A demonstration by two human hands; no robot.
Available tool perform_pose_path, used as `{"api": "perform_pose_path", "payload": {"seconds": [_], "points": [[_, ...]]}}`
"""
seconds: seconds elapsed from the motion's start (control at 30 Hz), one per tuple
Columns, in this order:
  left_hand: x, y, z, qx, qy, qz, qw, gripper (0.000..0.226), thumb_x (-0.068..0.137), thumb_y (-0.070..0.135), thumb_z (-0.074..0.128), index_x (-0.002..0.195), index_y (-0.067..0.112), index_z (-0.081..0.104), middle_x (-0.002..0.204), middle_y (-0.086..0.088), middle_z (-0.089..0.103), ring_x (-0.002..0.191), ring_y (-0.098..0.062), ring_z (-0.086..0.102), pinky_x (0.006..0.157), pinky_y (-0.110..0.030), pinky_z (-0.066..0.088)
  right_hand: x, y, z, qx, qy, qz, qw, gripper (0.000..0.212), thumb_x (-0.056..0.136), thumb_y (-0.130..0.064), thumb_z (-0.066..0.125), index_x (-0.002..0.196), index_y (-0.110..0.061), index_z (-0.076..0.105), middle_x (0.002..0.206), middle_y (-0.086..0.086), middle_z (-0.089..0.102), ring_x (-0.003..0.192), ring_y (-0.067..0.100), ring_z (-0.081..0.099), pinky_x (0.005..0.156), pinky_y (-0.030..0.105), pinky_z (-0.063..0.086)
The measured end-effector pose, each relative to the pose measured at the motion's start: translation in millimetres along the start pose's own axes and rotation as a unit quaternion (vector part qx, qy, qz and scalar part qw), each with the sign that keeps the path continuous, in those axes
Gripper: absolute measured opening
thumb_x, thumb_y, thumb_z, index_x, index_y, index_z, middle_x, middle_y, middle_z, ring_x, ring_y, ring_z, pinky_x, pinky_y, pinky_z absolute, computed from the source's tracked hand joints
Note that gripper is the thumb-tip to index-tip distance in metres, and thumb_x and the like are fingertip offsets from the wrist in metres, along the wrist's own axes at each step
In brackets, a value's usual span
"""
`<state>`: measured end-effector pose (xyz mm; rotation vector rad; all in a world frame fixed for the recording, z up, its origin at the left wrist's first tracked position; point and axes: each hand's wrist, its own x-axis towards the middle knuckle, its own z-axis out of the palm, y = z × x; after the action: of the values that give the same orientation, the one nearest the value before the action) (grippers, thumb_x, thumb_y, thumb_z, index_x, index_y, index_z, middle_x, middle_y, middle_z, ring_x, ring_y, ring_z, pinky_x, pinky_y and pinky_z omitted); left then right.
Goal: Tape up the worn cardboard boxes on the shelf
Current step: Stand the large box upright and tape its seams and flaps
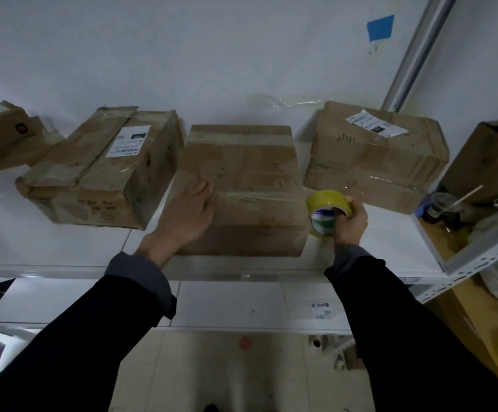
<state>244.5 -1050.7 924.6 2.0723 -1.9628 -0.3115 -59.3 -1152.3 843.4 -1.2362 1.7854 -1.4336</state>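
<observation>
Both hands work at the middle cardboard box [241,185] on the white shelf [390,233]. From the head camera, the left hand [189,211] lies flat on the top of this box near its left front edge, with the fingers straight and together, holding nothing. The right hand [350,223] grips a roll of yellow tape [326,211], fingers curled around it, just beside the right front corner of the same box. A band of clear tape already crosses the top of the box from the left hand toward the roll. The core of the roll has a green and white print, but its words are too blurred to read.

To the left stands a second box [102,171], turned at an angle, worn at the corners. It carries a white shipping label [128,141] with a dark patch and small print that cannot be read; faint dark writing on its front side is also not readable. To the right, a third box [375,157] stands against the wall, with a white label [375,123] on its top and a small black square with pale digits, not clear enough to read. On the lower shelf board there is a small sticker [320,310] with a code, not legible. On the wall a blue piece of tape [381,26] is stuck.
</observation>
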Motion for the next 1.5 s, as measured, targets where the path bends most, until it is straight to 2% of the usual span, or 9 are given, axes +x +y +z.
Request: {"api": "perform_pose_path", "payload": {"seconds": [0.2,0.33,0.5,0.73,0.87,1.03,1.2,1.4,1.5], "points": [[4,-51,-4,-0.131,0.053,-0.162,0.977,0.076,0.101,0.06,0.042,0.162,0.024,0.013,0.168,-0.006,0.015,0.154,-0.029,0.015,0.123,-0.046,0.019,-10,8,2,0.008,0.02,0.078,0.997,0.023,0.092,-0.014,0.062,0.112,-0.002,0.059,0.109,0.022,0.065,0.1,0.036,0.059,0.081,0.036,0.042],[1,-57,1,-0.469,-0.032,-0.299,0.831,0.074,0.082,0.07,0.065,0.14,0.027,0.056,0.13,-0.007,0.067,0.112,-0.026,0.067,0.094,-0.043,0.056,-9,2,1,-0.017,0.004,0.106,0.994,0.025,0.092,-0.016,0.06,0.112,0.0,0.061,0.112,0.024,0.065,0.107,0.041,0.058,0.088,0.041,0.044],[0,-65,-2,-0.519,-0.081,-0.277,0.805,0.046,0.09,0.057,0.064,0.117,0.021,0.071,0.104,-0.008,0.076,0.095,-0.024,0.069,0.085,-0.04,0.054,-17,-9,2,0.104,0.008,0.137,0.985,0.009,0.082,-0.018,0.068,0.09,-0.023,0.069,0.095,0.007,0.068,0.097,0.036,0.065,0.09,0.046,0.054],[-6,-75,-4,-0.546,-0.079,-0.248,0.796,0.041,0.094,0.052,0.06,0.12,0.022,0.069,0.114,-0.006,0.075,0.102,-0.02,0.069,0.094,-0.041,0.054,-35,-16,9,0.321,-0.039,0.226,0.919,0.037,0.09,-0.018,0.072,0.123,-0.005,0.06,0.116,0.015,0.068,0.1,0.031,0.068,0.075,0.039,0.06],[-10,-80,-10,-0.578,-0.079,-0.239,0.776,0.037,0.096,0.048,0.058,0.119,0.021,0.068,0.109,-0.004,0.076,0.092,-0.015,0.074,0.076,-0.03,0.061,-44,-29,14,0.369,-0.096,0.229,0.895,0.045,0.087,-0.01,0.074,0.129,-0.005,0.059,0.123,0.018,0.068,0.109,0.031,0.068,0.078,0.036,0.06],[-11,-86,-7,-0.622,-0.079,-0.245,0.739,0.044,0.096,0.049,0.056,0.125,0.018,0.064,0.112,-0.01,0.075,0.103,-0.022,0.07,0.09,-0.038,0.057,-48,-79,17,0.402,-0.155,0.161,0.888,0.052,0.087,-0.017,0.075,0.135,-0.014,0.054,0.124,0.015,0.068,0.108,0.03,0.068,0.087,0.044,0.058],[6,-60,13,-0.698,-0.081,-0.242,0.669,0.042,0.101,0.048,0.048,0.121,0.016,0.066,0.113,-0.01,0.074,0.097,-0.022,0.071,0.078,-0.034,0.063,-32,-162,0,0.414,-0.172,0.037,0.893,0.047,0.093,-0.008,0.066,0.137,-0.013,0.048,0.119,0.011,0.068,0.102,0.021,0.071,0.083,0.04,0.059],[33,-34,48,-0.507,-0.056,-0.249,0.824,0.039,0.103,0.028,0.057,0.112,-0.007,0.07,0.102,-0.021,0.074,0.085,-0.031,0.07,0.085,-0.042,0.058,-23,-240,17,0.206,-0.202,-0.157,0.945,0.032,0.097,-0.012,0.06,0.127,-0.009,0.049,0.104,0.002,0.061,0.095,0.011,0.064,0.074,0.025,0.055],[32,-33,34,-0.398,0.03,-0.193,0.896,0.024,0.098,0.013,0.063,0.081,0.003,0.077,0.075,-0.005,0.076,0.075,-0.018,0.074,0.08,-0.037,0.062,-29,-246,39,0.156,-0.217,-0.19,0.945,0.03,0.096,-0.012,0.057,0.126,-0.014,0.049,0.103,-0.001,0.062,0.098,0.015,0.063,0.075,0.033,0.059]]}}
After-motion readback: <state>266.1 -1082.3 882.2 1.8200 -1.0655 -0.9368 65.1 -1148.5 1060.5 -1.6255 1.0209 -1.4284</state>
